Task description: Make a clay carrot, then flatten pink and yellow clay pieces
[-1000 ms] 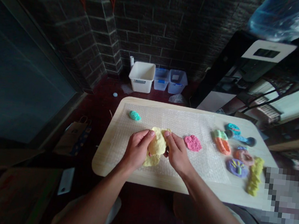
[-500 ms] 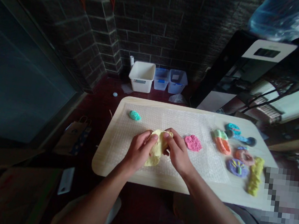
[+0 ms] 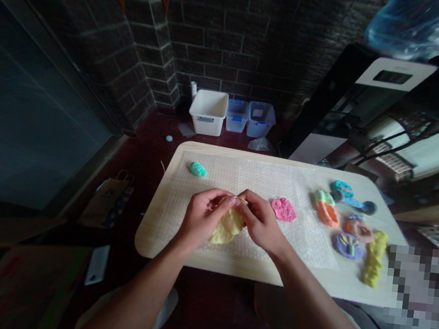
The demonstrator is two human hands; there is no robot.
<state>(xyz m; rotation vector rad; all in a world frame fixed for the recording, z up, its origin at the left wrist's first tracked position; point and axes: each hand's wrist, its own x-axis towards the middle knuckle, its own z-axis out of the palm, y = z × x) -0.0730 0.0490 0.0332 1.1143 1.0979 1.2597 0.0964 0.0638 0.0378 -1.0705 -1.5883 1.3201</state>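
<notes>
A flattened, soft piece of pale yellow modelling clay (image 3: 226, 228) hangs between my two hands over the table. My left hand (image 3: 206, 213) pinches its upper edge from the left, the thumb bent inward. From the right, my right hand (image 3: 259, 217) pinches the same edge, and the two thumbs nearly meet. The lower part of the yellow clay droops toward the bubble wrap (image 3: 257, 177). A pink lump of clay (image 3: 283, 210) lies just right of my right hand. Farther back on the left sits a small turquoise clay piece (image 3: 198, 169).
Several coloured clay shapes stand on the table's right end, among them an orange and green one (image 3: 325, 208), a purple disc (image 3: 348, 246) and a yellow strip (image 3: 375, 259). Beyond the wooden table (image 3: 154, 249) are a white bin (image 3: 208, 113), clear boxes (image 3: 260, 120) and a water dispenser (image 3: 341, 104).
Both hands have drawn closer along the yellow clay's top edge, thumbs now nearly together. Its upper part, flat and visible before, is now folded or hidden between the fingers.
</notes>
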